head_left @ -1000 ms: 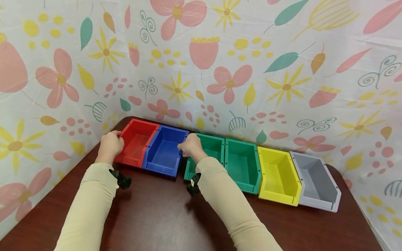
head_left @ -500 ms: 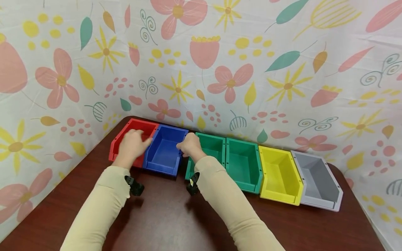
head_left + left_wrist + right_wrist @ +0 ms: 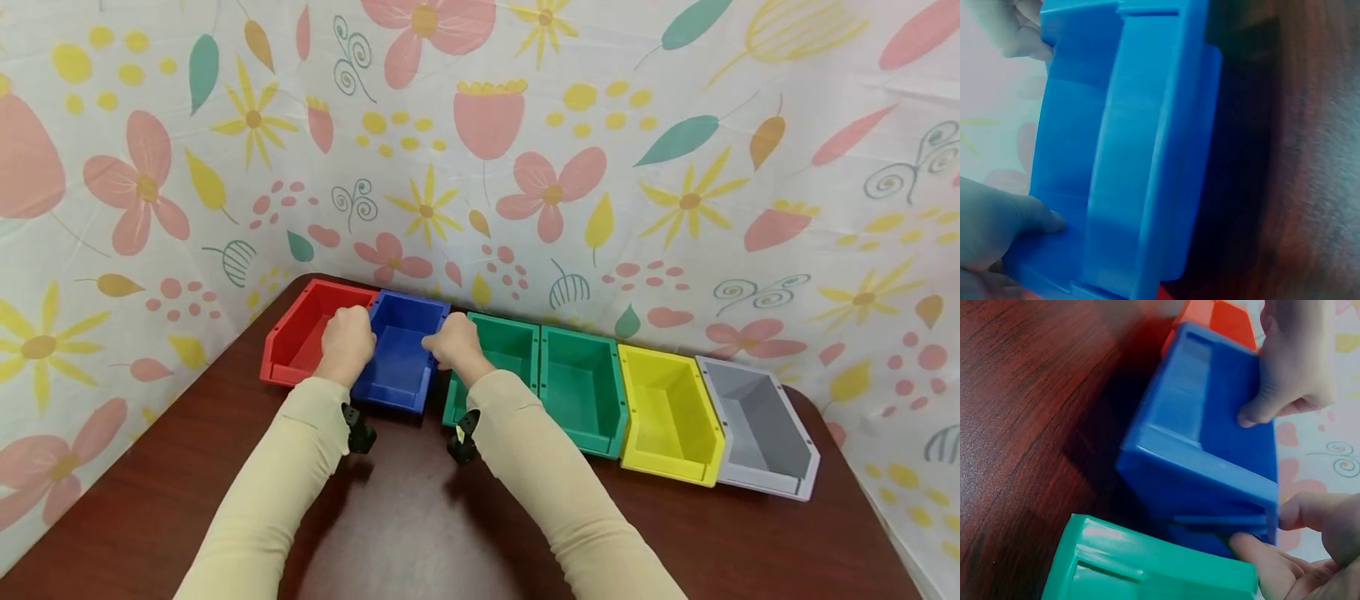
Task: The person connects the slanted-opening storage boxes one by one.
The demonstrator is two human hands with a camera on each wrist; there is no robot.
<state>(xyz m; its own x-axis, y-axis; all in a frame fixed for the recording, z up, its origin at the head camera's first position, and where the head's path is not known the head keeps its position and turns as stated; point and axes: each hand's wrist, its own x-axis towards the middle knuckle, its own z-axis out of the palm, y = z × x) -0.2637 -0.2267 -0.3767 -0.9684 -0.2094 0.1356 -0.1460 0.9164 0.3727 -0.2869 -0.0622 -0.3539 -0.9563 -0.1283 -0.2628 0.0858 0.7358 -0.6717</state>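
A blue open-fronted storage bin [image 3: 397,354] stands between a red bin [image 3: 300,337] and a green bin [image 3: 502,346]. My left hand [image 3: 348,342] grips its left wall, the thumb reaching over inside, as the left wrist view shows. On the opposite side, my right hand [image 3: 455,340] pinches the right wall near the back. In the right wrist view the blue bin [image 3: 1204,444] appears between both hands, with a green bin [image 3: 1147,569] just beside it. The inside of the blue bin holds nothing visible.
To the right, a second green bin [image 3: 581,392], a yellow bin [image 3: 667,417] and a grey bin [image 3: 761,425] continue the row along the back of the dark brown table [image 3: 405,517]. A floral cloth [image 3: 487,167] hangs behind and to the left.
My left hand has left the red bin's outer side, crossed over that bin to the right and taken hold of the blue bin's left wall. My right hand has kept its grip on the blue bin.
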